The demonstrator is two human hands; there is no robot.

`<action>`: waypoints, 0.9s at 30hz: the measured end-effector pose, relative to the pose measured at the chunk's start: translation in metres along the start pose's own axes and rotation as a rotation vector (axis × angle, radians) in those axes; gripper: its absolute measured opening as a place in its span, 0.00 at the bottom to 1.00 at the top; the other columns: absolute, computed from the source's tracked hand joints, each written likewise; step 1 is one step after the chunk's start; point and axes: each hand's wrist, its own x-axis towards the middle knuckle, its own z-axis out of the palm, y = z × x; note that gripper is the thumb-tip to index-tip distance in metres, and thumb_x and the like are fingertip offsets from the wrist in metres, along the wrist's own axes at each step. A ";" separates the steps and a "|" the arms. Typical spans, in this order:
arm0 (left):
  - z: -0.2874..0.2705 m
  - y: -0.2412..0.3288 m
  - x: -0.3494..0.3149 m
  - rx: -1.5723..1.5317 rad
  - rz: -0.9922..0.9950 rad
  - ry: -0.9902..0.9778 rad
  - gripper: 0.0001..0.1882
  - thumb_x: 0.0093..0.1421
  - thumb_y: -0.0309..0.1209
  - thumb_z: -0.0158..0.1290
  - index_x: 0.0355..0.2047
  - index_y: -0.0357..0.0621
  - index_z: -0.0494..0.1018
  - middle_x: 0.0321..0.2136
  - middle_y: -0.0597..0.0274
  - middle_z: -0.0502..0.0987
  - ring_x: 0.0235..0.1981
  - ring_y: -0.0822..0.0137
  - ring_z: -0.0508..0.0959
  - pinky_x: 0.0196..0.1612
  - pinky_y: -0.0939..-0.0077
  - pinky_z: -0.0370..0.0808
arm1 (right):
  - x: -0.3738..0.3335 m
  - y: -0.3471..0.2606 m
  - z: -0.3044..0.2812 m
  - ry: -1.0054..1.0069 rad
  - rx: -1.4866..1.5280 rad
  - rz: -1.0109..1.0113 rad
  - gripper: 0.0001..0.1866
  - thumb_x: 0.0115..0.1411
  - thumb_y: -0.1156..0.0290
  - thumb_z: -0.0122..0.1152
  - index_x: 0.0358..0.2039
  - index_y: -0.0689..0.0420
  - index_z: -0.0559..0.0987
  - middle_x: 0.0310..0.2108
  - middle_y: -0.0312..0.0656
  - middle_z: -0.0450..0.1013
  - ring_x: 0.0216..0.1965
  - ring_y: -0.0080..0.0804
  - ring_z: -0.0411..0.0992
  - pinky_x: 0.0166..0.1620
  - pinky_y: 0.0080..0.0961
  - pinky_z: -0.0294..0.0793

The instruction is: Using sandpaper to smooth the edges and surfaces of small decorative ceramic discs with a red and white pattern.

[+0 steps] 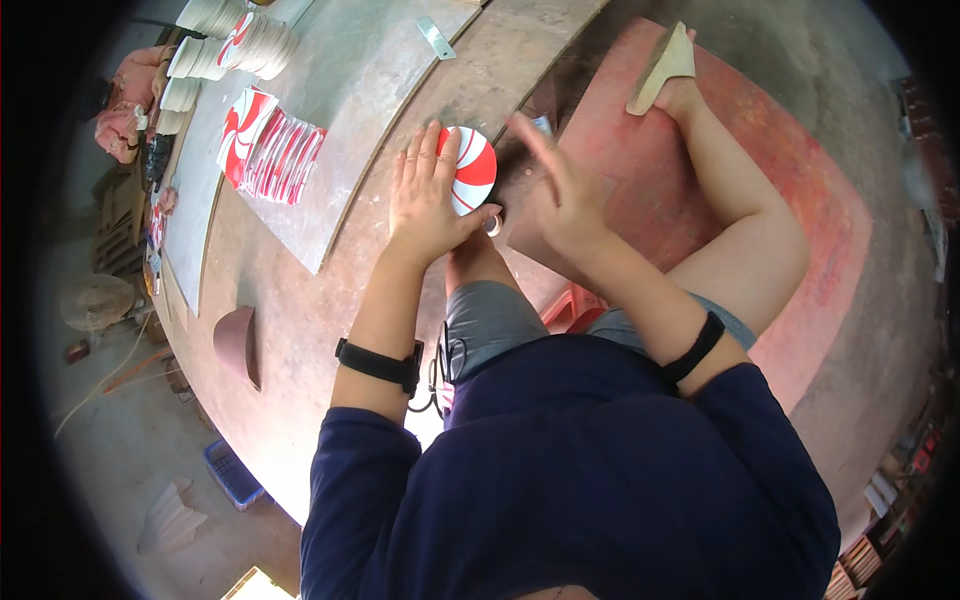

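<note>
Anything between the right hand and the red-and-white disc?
Nothing visible, just a gap between the right hand and the red-and-white disc. The left hand covers only the disc's left part.

Brown table (290,300), two sheets and striped discs on it

A wide grey sheet (350,140) bears a leaning row of red-and-white discs (285,160) and, near the sheet's edge, a small metal strip (435,38); stacks of pale discs (196,58) stand toward the table's far left corner. A paler sheet (190,245) and a half-round brown piece (236,342) lie by the left edge; a single disc (474,172) overlaps the near edge.
</note>
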 end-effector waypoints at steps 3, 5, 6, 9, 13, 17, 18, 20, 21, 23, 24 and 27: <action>0.001 -0.001 0.000 -0.015 -0.002 0.013 0.52 0.36 0.53 0.61 0.59 0.45 0.51 0.59 0.49 0.51 0.61 0.51 0.50 0.61 0.54 0.47 | -0.017 0.009 0.023 -0.050 -0.071 -0.150 0.29 0.47 0.87 0.40 0.53 0.65 0.62 0.53 0.54 0.60 0.57 0.47 0.58 0.58 0.35 0.56; 0.002 0.001 0.001 0.000 0.002 -0.003 0.52 0.36 0.52 0.61 0.59 0.45 0.51 0.59 0.49 0.51 0.61 0.51 0.49 0.61 0.54 0.47 | -0.028 0.007 0.020 -0.088 -0.171 -0.172 0.28 0.48 0.87 0.39 0.54 0.64 0.62 0.54 0.54 0.60 0.57 0.47 0.57 0.58 0.35 0.55; 0.002 0.002 0.001 -0.013 -0.006 -0.006 0.52 0.36 0.52 0.61 0.59 0.46 0.51 0.60 0.50 0.50 0.62 0.52 0.49 0.61 0.55 0.47 | -0.033 0.003 0.017 -0.120 -0.089 -0.031 0.29 0.47 0.87 0.39 0.54 0.65 0.62 0.54 0.54 0.59 0.58 0.45 0.56 0.59 0.34 0.55; 0.000 0.001 0.000 0.018 -0.015 -0.013 0.52 0.37 0.52 0.61 0.59 0.46 0.51 0.60 0.51 0.50 0.62 0.53 0.49 0.61 0.56 0.47 | -0.053 0.000 0.000 -0.147 0.094 0.241 0.30 0.46 0.88 0.36 0.54 0.65 0.62 0.55 0.53 0.59 0.59 0.42 0.56 0.59 0.31 0.54; 0.001 0.004 0.003 0.016 -0.020 0.008 0.52 0.36 0.52 0.62 0.59 0.48 0.50 0.59 0.51 0.52 0.61 0.52 0.51 0.60 0.55 0.49 | -0.040 -0.020 -0.025 0.064 0.288 0.449 0.32 0.46 0.88 0.31 0.55 0.64 0.62 0.57 0.49 0.58 0.59 0.33 0.56 0.57 0.23 0.56; 0.002 0.001 0.001 -0.002 -0.013 0.033 0.52 0.36 0.52 0.62 0.59 0.47 0.51 0.59 0.51 0.52 0.61 0.53 0.51 0.61 0.56 0.49 | -0.007 -0.060 -0.065 0.128 0.178 0.441 0.30 0.46 0.87 0.33 0.54 0.67 0.62 0.55 0.47 0.60 0.56 0.29 0.59 0.53 0.18 0.60; 0.001 0.001 0.000 -0.004 -0.020 0.037 0.52 0.36 0.52 0.62 0.59 0.47 0.51 0.59 0.51 0.52 0.61 0.53 0.51 0.61 0.57 0.49 | -0.004 -0.067 -0.078 0.150 0.133 0.384 0.30 0.46 0.87 0.34 0.54 0.67 0.62 0.55 0.47 0.60 0.56 0.30 0.60 0.55 0.21 0.60; -0.001 0.001 -0.001 -0.030 -0.027 0.047 0.52 0.36 0.52 0.62 0.59 0.47 0.52 0.59 0.51 0.52 0.61 0.53 0.51 0.61 0.57 0.48 | 0.002 -0.094 -0.102 0.234 0.018 0.340 0.29 0.47 0.87 0.35 0.54 0.67 0.61 0.55 0.48 0.59 0.56 0.32 0.59 0.58 0.26 0.57; 0.000 -0.001 -0.001 -0.045 -0.033 0.037 0.52 0.36 0.52 0.62 0.59 0.48 0.52 0.59 0.51 0.51 0.61 0.53 0.51 0.61 0.57 0.48 | 0.001 -0.109 -0.111 0.297 -0.048 0.354 0.28 0.48 0.87 0.35 0.54 0.67 0.61 0.56 0.49 0.58 0.57 0.34 0.58 0.59 0.28 0.56; 0.001 -0.006 -0.006 -0.061 -0.052 0.074 0.51 0.36 0.51 0.62 0.59 0.48 0.52 0.59 0.51 0.51 0.61 0.53 0.50 0.61 0.58 0.48 | -0.007 -0.118 -0.134 0.307 0.011 0.186 0.27 0.50 0.86 0.35 0.54 0.69 0.60 0.57 0.51 0.56 0.59 0.39 0.55 0.60 0.30 0.53; 0.001 -0.005 -0.006 -0.079 -0.041 0.090 0.51 0.36 0.50 0.62 0.59 0.48 0.52 0.60 0.50 0.50 0.61 0.53 0.50 0.61 0.58 0.48 | -0.012 -0.130 -0.147 0.321 -0.059 0.119 0.27 0.50 0.86 0.35 0.54 0.70 0.60 0.57 0.53 0.56 0.59 0.41 0.54 0.61 0.31 0.52; 0.003 -0.004 -0.006 -0.113 -0.028 0.131 0.50 0.36 0.50 0.61 0.59 0.49 0.52 0.59 0.49 0.50 0.61 0.51 0.49 0.61 0.58 0.49 | -0.031 -0.170 -0.171 0.333 -0.230 -0.046 0.27 0.50 0.85 0.36 0.54 0.72 0.59 0.57 0.54 0.55 0.60 0.44 0.53 0.62 0.34 0.50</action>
